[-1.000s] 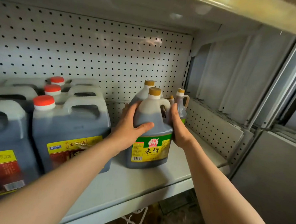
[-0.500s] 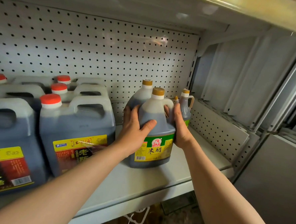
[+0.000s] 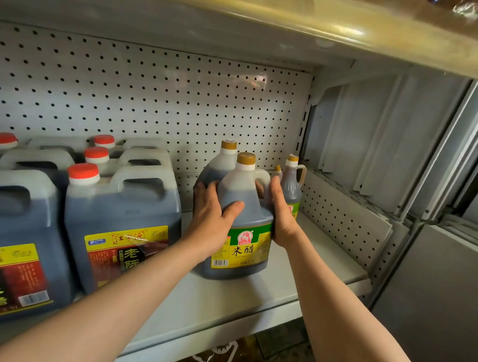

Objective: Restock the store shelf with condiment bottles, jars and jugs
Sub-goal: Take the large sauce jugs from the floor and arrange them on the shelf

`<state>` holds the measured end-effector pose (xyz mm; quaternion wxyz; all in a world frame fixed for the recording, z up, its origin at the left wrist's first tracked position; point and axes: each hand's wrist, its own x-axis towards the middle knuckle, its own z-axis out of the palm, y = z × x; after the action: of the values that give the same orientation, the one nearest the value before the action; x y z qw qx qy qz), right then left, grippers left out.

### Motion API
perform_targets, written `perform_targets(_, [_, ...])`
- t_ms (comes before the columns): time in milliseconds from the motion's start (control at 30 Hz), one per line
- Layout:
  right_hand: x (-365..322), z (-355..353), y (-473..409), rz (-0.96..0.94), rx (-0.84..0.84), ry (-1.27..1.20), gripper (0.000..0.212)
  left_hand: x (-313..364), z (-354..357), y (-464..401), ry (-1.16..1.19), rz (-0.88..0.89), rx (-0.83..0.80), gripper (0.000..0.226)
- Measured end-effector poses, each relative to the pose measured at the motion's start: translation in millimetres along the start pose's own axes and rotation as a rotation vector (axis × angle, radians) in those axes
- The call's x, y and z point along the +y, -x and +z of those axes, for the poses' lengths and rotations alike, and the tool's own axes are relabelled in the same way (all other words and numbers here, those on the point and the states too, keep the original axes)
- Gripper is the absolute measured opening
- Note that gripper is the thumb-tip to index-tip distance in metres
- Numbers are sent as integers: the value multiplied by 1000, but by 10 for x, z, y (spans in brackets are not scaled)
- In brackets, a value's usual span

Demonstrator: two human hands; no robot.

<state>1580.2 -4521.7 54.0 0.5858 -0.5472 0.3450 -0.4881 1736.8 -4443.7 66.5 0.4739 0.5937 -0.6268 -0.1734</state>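
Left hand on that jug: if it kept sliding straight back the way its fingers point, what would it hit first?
Probably the second gold-capped jug right behind the held jug; the left hand fingertips already seem to reach it. Behind that stands the pegboard. Depth is unclear.

The near jug [image 3: 243, 223] holds dark brown liquid under a gold cap, with a green-and-yellow label bearing a red emblem. The square jugs [image 3: 120, 224] at left are dark with red caps and yellow-and-red labels. The far pegboard [image 3: 153, 97] is white, dotted with black holes. The shelf [image 3: 225, 300] is pale grey.
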Motion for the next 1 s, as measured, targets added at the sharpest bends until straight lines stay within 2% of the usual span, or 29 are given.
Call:
perform_targets(67, [0,17,9,-3,-1,1,71,0,-28,-3,-6,-3,2,63])
perform_targets(133, [5,29,0,20,-8,14,63,-2,-62,-7,5,-16,-9,63])
perform_targets(267, [-52,39,33,7,-10,167,77,19,-102,6,-11,-33,-35,66])
perform_targets(333, [-112,-8,87,9,-36,252,69,74,-136,-14,-54,-30,-60,77])
perform_targets(500, [-186,-153,275,-2,-282,411,61,315,-427,-242,-308,26,-167,102])
perform_targets(533, [-171,-181,295,-24,-306,449,63,356,-486,-290,-337,23,-196,104])
perform_targets(633, [-82,-293,262,-111,-342,598,98,460,-559,-355,-437,75,-234,107])
perform_targets(667, [-83,-303,257,-124,-353,619,101,483,-557,-366,-478,106,-230,108])
perform_targets(900, [-54,-340,166,-177,-358,691,101,491,-513,-371,-487,242,-207,134])
perform_targets(1000, [-30,-360,104,-152,-323,699,111,503,-532,-391,-516,276,-187,129])
